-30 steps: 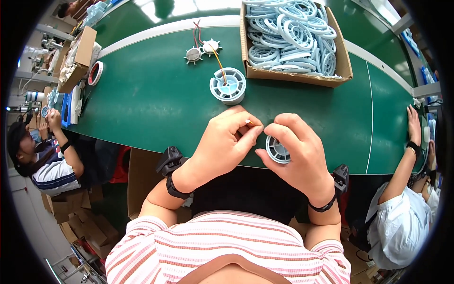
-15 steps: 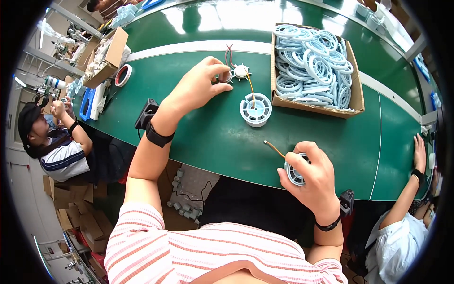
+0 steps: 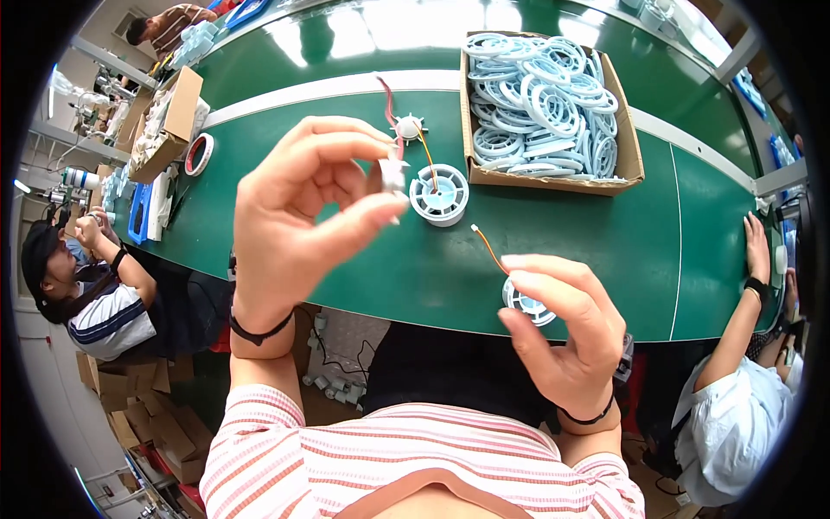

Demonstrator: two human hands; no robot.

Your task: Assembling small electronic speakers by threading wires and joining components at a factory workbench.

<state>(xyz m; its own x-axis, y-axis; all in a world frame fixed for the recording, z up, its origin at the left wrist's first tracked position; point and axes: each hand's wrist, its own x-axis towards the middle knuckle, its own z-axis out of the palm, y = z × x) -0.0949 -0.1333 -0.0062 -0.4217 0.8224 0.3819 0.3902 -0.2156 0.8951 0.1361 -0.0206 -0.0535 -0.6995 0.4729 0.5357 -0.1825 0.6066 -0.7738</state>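
I have a small round metal part with short spokes (image 3: 392, 176) pinched between the thumb and fingertips of my left hand (image 3: 272, 212), the other fingers loosely bent; the hand is raised above the table (image 3: 596, 268), left of the cardboard box (image 3: 629, 143) of pale blue rings (image 3: 546, 108) and nearer to me. Dark red wires (image 3: 386, 97) show beyond the pinched part, though I can't tell where they end.

My right hand (image 3: 579, 324), half curled, grips a pale blue spoked housing (image 3: 529, 304) on the near side of the box. An orange lead (image 3: 491, 248) sticks out past my fingers, tipped with a white connector (image 3: 475, 228).

A second spoked housing (image 3: 439, 197) stands just off the box's near left corner. A white spoked disc (image 3: 410, 128) lies to the left of the box, and a red-and-white ring (image 3: 199, 154) rests well to its left.
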